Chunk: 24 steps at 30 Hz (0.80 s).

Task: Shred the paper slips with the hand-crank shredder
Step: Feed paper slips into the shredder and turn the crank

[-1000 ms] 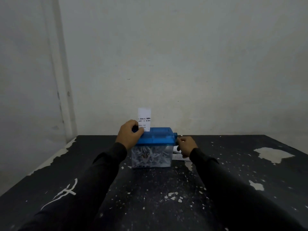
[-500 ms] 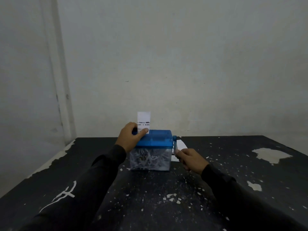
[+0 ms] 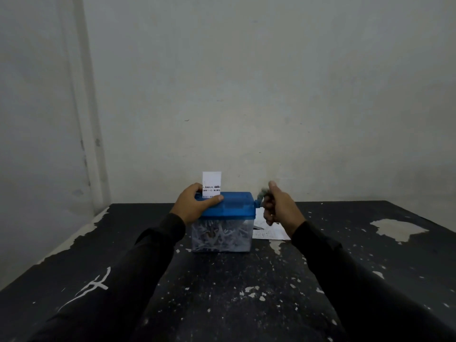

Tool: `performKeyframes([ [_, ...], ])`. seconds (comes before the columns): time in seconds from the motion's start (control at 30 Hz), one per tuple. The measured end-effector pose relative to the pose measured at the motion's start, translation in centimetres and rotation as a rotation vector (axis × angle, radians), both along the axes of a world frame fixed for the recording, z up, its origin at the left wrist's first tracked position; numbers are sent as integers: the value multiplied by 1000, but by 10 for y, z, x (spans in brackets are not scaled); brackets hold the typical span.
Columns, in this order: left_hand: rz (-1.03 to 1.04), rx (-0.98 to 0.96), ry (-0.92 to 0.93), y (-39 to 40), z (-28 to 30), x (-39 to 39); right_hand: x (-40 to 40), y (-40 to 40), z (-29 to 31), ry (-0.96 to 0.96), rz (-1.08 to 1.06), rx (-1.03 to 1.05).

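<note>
A small hand-crank shredder (image 3: 234,206) with a blue lid and a clear bin full of white shreds (image 3: 219,236) stands on the black table (image 3: 222,292). A white printed paper slip (image 3: 211,183) sticks upright out of the lid's slot. My left hand (image 3: 195,206) grips the lid's left end, thumb along the front edge just below the slip. My right hand (image 3: 278,206) holds the crank handle (image 3: 260,195) at the shredder's right side, blurred by motion, near the top of its turn.
More white paper slips (image 3: 269,233) lie flat on the table right of the shredder, behind my right wrist. The black tabletop is chipped, with a bare patch (image 3: 397,229) at the right. A plain wall stands close behind the table.
My right hand has swung the crank from low beside the bin up to the top. The slip stands a little lower in the slot. My left hand stays on the lid.
</note>
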<state>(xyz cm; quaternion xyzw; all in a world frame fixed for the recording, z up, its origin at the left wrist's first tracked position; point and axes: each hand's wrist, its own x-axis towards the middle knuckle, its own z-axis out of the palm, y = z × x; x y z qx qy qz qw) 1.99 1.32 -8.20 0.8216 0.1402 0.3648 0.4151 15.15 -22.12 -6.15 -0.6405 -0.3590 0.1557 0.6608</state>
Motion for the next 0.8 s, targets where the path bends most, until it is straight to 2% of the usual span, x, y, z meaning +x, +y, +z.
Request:
performKeyframes([
  [0.1,-19,-8,-1,1,1,-1,18,16,17,-52,-42,-46],
  [0.2,-26,-17,-6,-1,1,-2,43,37,15,-211,-244,-139],
  [0.27,-24,-21,-12,-2,0,-2,52,50,4,-208,-311,-151],
  [0.4,-30,-28,-10,-5,1,-3,58,62,-34,-245,-345,-250],
  [0.57,-47,-55,-4,-9,2,-3,32,38,-72,-257,-313,-358],
  [0.63,-50,-64,5,-9,2,-3,15,27,-75,-261,-345,-306],
  [0.7,-42,-48,12,-8,3,-3,-1,15,-69,-233,-341,-154],
  [0.8,-28,-11,29,-8,5,-5,-13,4,-41,-136,-233,43],
])
